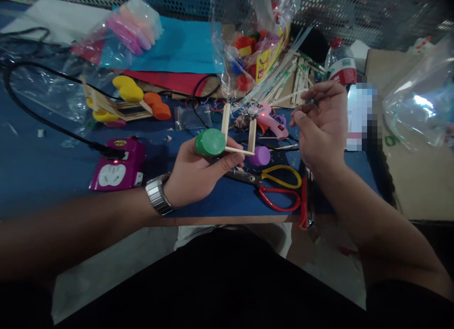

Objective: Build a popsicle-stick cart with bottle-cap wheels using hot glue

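Observation:
My left hand [198, 170], with a metal watch on its wrist, is closed on a small wooden stick frame [238, 151]. Two uprights rise from the frame's crosspiece, under my thumb. A green bottle cap [210, 142] sits at its left end and a purple cap [260, 156] at its right. My right hand [324, 125] is raised to the right, fingers curled and thumb close to the index finger; anything pinched there is too small to make out. A pink glue gun [271, 121] with a red light lies between the hands, behind the frame.
Scissors [264, 180] and a red-handled cutter [307, 201] lie near the front edge. A purple power socket [118, 166] with a black cable stands left. Behind are another stick model [122, 107], a bag of caps [248, 50], glue sticks [276, 78] and a bottle [340, 66]; cardboard [414, 168] lies right.

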Demonstrator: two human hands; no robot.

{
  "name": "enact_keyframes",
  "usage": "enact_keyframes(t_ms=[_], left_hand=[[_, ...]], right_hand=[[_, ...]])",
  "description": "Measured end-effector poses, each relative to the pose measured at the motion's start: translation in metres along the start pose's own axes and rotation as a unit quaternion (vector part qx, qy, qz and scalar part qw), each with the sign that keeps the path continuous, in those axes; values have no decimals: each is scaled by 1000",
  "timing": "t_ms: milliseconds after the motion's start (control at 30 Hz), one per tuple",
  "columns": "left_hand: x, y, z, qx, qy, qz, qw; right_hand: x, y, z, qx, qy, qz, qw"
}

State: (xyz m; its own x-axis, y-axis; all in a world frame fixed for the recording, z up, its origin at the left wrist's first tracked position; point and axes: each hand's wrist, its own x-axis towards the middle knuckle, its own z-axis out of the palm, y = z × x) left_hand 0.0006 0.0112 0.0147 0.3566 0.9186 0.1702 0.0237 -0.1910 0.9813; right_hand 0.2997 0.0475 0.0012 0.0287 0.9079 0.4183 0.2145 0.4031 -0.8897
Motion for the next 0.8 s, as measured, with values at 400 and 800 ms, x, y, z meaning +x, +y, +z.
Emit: enact_keyframes(t_ms=[400, 800], left_hand=[[0, -2, 0, 2, -68, 78, 995], [0, -2, -1, 18, -36, 18, 999]], right_hand=[[-36, -51, 25, 90, -205, 81, 971], [-42, -42, 34, 110, -188, 73, 973]])
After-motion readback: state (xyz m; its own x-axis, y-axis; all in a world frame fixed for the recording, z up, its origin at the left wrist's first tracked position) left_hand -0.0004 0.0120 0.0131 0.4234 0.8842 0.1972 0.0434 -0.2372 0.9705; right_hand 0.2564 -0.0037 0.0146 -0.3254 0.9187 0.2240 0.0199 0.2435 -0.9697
